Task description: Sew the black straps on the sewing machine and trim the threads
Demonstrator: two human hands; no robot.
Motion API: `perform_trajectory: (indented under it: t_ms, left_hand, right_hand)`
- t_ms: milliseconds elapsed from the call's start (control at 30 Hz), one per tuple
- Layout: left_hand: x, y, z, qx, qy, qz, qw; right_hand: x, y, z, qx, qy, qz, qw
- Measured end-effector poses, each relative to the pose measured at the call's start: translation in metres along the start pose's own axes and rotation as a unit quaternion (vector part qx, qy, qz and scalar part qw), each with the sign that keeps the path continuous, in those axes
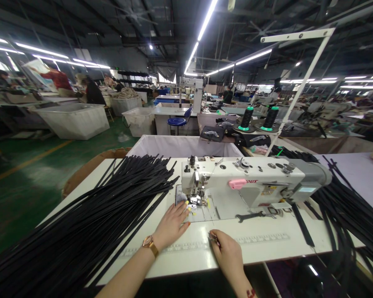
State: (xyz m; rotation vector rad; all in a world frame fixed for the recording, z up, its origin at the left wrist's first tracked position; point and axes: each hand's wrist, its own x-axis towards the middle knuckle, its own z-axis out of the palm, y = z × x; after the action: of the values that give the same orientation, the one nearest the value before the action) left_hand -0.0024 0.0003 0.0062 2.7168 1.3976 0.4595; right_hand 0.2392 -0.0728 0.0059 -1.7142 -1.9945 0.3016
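My left hand (171, 223) lies at the front of the sewing machine's needle area, its fingers stretched out beside the presser foot (195, 200). No strap shows clearly under those fingers. Closer to the table's front edge, my right hand (228, 250) is closed around a small metal tool (211, 236) with a shiny tip; most of it is hidden in the fist. The white sewing machine (217, 174) stands just beyond both hands. A large bundle of long black straps (112, 198) spreads over the table to the left of my left hand.
A wrench (250, 216) rests by the machine base, and a ruler strip (264, 238) runs along the tabletop. More black straps (345, 207) hang at the right. Behind the machine are a pale bin (186, 145) and black thread cones (246, 118). Several people work farther off.
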Motion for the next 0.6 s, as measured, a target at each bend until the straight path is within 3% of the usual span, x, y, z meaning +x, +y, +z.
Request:
perform_trajectory:
  t_ms: [600]
  left_hand:
    - [-0.0007, -0.0033, 0.0055, -0.015, 0.014, 0.005, 1.0]
  right_hand:
    - [0.0004, -0.0021, -0.0007, -0.012, -0.004, 0.006, 1.0]
